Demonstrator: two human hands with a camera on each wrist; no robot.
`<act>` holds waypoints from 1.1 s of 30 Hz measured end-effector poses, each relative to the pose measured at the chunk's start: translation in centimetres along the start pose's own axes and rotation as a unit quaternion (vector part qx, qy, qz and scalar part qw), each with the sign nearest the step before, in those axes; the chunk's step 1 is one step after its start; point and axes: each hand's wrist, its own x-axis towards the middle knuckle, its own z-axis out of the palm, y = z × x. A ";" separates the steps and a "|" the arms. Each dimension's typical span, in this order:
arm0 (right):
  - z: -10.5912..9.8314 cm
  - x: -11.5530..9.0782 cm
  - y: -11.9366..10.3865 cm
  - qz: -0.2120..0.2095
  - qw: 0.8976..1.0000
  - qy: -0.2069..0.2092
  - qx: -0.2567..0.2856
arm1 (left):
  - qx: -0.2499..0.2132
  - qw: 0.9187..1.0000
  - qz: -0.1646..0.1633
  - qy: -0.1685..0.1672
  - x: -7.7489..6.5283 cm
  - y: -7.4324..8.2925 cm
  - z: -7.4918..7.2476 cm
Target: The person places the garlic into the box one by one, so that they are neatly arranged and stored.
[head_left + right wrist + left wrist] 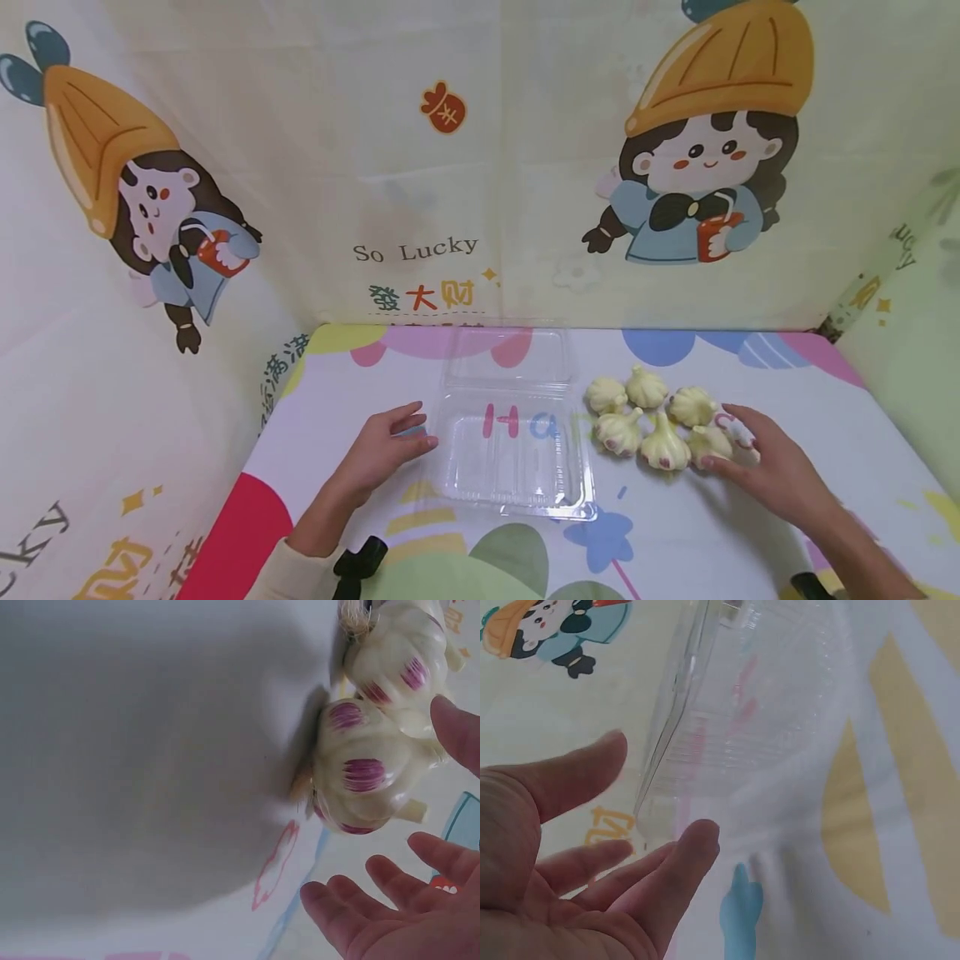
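A clear plastic clamshell box point(517, 450) lies with its lid point(510, 357) folded back, in the middle of the table. Just left of it my left hand point(378, 450) is held with fingers apart, holding nothing; the left wrist view shows its thumb and fingertips near the box's edge point(667, 727). To the right of the box is a cluster of several garlic bulbs point(665, 443). My right hand point(776, 471) reaches round the rightmost garlic bulb point(708, 444), thumb and fingers spread. In the right wrist view a gap shows between the fingers and that purple-streaked bulb point(367, 772).
A printed cloth covers the table point(300, 500). Behind it stands a cream curtain point(540, 192) with cartoon figures, and more patterned cloth hangs at the left and right sides. A black strap mount point(360, 558) sits on the left wrist.
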 end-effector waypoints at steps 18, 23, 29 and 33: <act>0.4 0.6 -0.2 0.078 0.995 -0.028 0.048 | -0.098 0.994 -0.041 -0.020 1.3 -0.7 -0.1; 0.6 0.7 -0.2 0.077 0.996 -0.022 0.044 | -0.090 0.994 -0.059 -0.013 1.4 -0.8 0.0; 0.4 1.0 0.1 0.084 0.996 -0.017 0.033 | -0.085 0.995 -0.060 -0.012 1.7 -0.8 0.1; 0.4 1.1 0.2 0.087 0.996 -0.009 0.031 | -0.078 0.995 -0.062 -0.015 1.8 -0.8 0.1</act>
